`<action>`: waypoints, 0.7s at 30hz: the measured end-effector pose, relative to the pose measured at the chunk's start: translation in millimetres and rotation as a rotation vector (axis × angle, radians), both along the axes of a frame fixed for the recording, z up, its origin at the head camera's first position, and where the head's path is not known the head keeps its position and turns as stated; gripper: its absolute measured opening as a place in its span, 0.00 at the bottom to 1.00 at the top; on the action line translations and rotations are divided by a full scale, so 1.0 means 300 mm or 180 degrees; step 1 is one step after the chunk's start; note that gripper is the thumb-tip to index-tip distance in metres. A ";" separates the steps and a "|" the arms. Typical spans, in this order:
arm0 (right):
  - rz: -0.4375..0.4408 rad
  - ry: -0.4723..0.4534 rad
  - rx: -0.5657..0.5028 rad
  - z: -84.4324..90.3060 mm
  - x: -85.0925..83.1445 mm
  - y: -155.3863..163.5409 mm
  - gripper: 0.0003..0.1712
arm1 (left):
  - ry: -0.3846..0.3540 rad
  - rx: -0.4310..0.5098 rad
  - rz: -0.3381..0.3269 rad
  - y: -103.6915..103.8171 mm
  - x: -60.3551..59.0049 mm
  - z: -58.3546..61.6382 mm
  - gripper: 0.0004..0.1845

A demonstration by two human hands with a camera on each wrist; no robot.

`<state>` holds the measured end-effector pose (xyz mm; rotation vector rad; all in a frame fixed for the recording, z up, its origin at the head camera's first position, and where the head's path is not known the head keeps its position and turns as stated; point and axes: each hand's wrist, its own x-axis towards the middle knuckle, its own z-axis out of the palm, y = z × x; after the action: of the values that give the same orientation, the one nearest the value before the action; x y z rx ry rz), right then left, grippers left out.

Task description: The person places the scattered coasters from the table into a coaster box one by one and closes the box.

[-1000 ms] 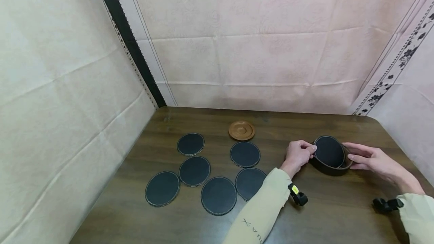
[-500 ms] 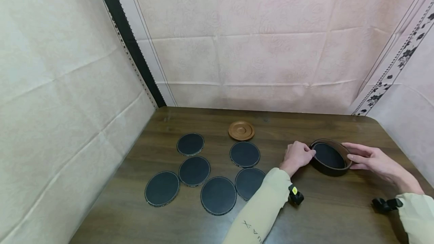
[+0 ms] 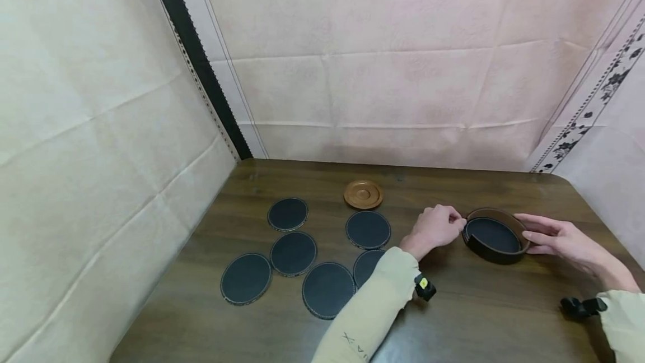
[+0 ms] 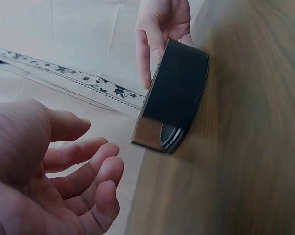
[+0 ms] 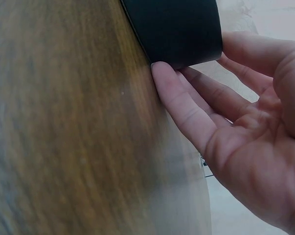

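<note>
A round dark brown holder [image 3: 490, 251] stands on the wooden table [image 3: 484, 318] at the right. A black coaster [image 3: 495, 234] lies flat inside it. My left hand [image 3: 436, 227] hovers just left of the holder's rim, its fingers loosely curled and holding nothing. In the left wrist view the left hand [image 4: 64, 176] is apart from the holder [image 4: 179, 98]. My right hand [image 3: 550, 235] rests straight fingers against the holder's right wall. The right wrist view shows those fingers [image 5: 186, 107] touching the holder's wall [image 5: 174, 29].
Several black round coasters lie flat on the table's left half, among them one [image 3: 368, 229] near my left hand and one [image 3: 328, 289] by my left sleeve. A small brown wooden saucer [image 3: 363, 194] sits behind them. Papered walls enclose the table.
The black coaster that my left hand held tilted on the holder's rim now lies flat inside it. The left hand has let go and drawn back slightly to the left.
</note>
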<state>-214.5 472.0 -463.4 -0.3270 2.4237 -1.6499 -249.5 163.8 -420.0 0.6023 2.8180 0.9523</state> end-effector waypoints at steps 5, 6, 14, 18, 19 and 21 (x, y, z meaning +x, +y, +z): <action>-0.0061 0.0025 0.0030 -0.005 0.004 0.009 0.31 | 0.0115 -0.0194 -0.0265 -0.064 0.009 0.024 0.10; -0.0062 0.0026 0.0033 -0.005 0.004 0.010 0.31 | 0.0116 -0.0221 -0.0307 -0.076 0.011 0.028 0.10; -0.0076 0.0011 0.0053 -0.010 -0.006 0.008 0.31 | 0.0076 -0.0390 -0.0539 -0.158 0.030 0.030 0.11; -0.0091 0.0013 0.0080 -0.013 -0.011 0.003 0.32 | 0.0095 -0.0528 -0.0673 -0.199 0.040 0.031 0.12; -0.0085 0.0020 0.0079 -0.014 -0.012 0.002 0.32 | 0.0112 -0.0556 -0.0707 -0.211 0.043 0.031 0.12; -0.0076 0.0018 0.0055 -0.015 -0.016 -0.001 0.31 | 0.0135 -0.0612 -0.0749 -0.235 0.051 0.031 0.13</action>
<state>-219.2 471.7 -467.9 -0.3017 2.4539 -1.6390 -234.3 93.2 -410.6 0.9107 2.7500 0.6263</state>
